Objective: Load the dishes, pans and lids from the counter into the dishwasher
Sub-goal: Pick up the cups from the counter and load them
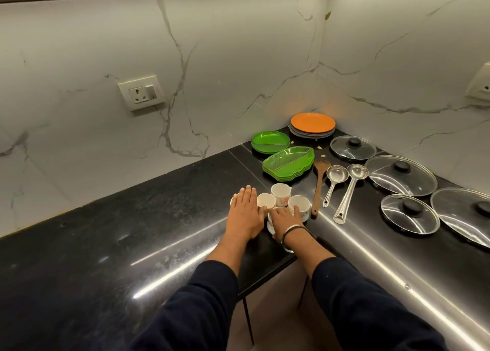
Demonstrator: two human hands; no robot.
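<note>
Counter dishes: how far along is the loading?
Done: nothing visibly loaded. In hand: left hand and right hand reach over the cups. Left: orange plate stack, green plates, four glass lids, ladles, wooden spoon.

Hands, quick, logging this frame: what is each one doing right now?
Left hand: open, fingers straight, lying flat beside the white cups.
Right hand: fingers curled over a white cup, gripping it.
</note>
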